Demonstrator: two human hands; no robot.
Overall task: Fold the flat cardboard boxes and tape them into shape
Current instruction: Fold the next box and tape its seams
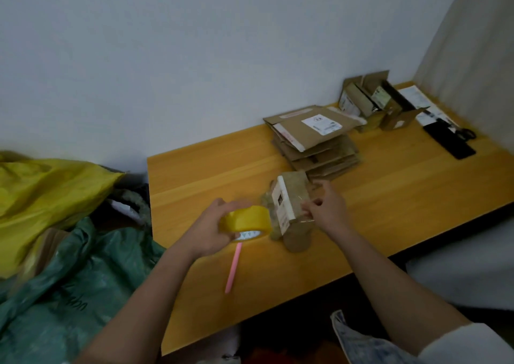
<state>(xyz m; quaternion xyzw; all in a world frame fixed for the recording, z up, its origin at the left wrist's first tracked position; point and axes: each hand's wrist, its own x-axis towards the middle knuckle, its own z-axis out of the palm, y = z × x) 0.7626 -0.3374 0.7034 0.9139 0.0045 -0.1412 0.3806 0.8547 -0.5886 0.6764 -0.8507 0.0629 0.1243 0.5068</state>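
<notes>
1. One box (pixel 292 205), small, brown cardboard, part-folded, standing near the middle of the table (pixel 389 185). It has a pale strip and a printed label on its left face, and flaps hang loose at its near end. Judged light and fairly stiff along its panels, weak at the creases; it would crush under a hard squeeze. Best held across two opposite flat faces, clear of the seam being taped.

2. One tape roll (pixel 246 220), yellow, just left of the box and appearing to touch it. Judged light and rigid, smooth on its outer face, sticky at the free end. Best gripped round the rim so that it can turn.

3. Left hand (pixel 214 230): fingers and thumb curled round the tape roll, holding it just above the tabletop.

4. Right hand (pixel 328 208): at the box's right face, fingers bent and pinching at its edge; whether they pinch a flap or a tape end cannot be told.

5. One stack (pixel 314 138) of flat boxes, far of the working box, still unfolded. Judged light, floppy at the folds; lift each sheet by a long edge.

6. Several folded boxes (pixel 370 99), far right, against the wall.

7. One pink stick (pixel 233 269), lying on the table near the left hand; its kind is unclear.

8. One pair of scissors (pixel 466 133), far right, beside a black flat item (pixel 450 141).

9. Bags (pixel 55 224), yellow and green, left of the table.
</notes>
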